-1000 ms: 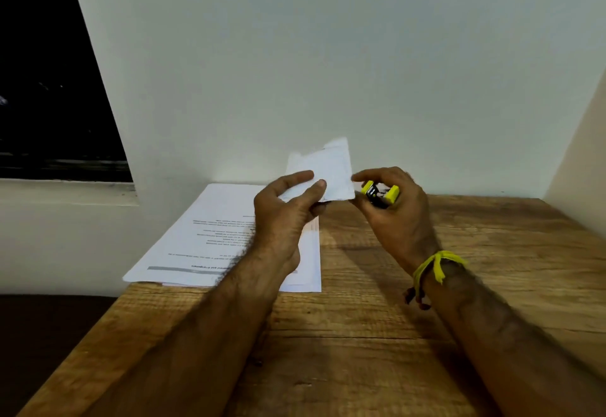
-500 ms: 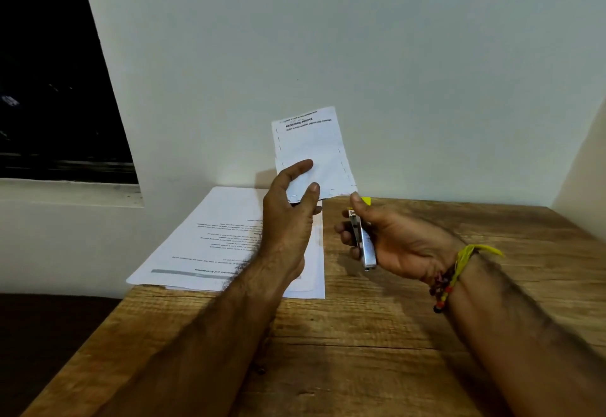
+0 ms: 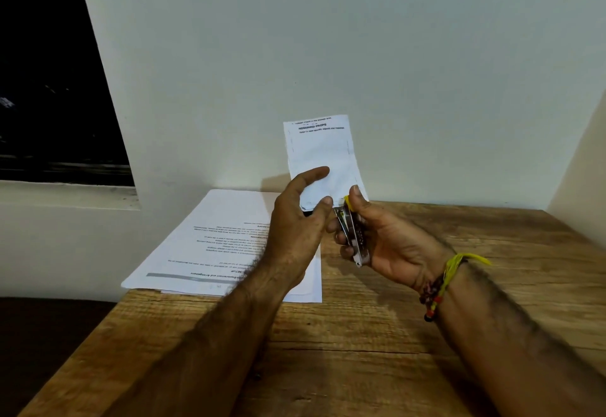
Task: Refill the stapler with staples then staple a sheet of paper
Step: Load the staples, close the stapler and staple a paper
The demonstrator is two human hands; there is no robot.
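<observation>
My left hand [image 3: 296, 229] pinches the lower edge of a folded white sheet of paper [image 3: 323, 154], which stands upright in front of the wall. A small metal stapler [image 3: 352, 236] with a yellow end lies in my right hand [image 3: 387, 242], fingers and thumb curled round it. Its front end sits at the paper's lower right corner, right beside my left fingertips. Whether the paper is between the stapler's jaws is hidden by my fingers.
A stack of printed sheets [image 3: 210, 246] lies on the wooden table [image 3: 360, 351] at the back left, overhanging the table's left edge. The white wall rises just behind. A dark window is at the far left. A yellow thread band is on my right wrist.
The paper went from tilted flat to upright. My right hand turned palm up, dropped away with the stapler, then came back up to the paper's lower right corner.
</observation>
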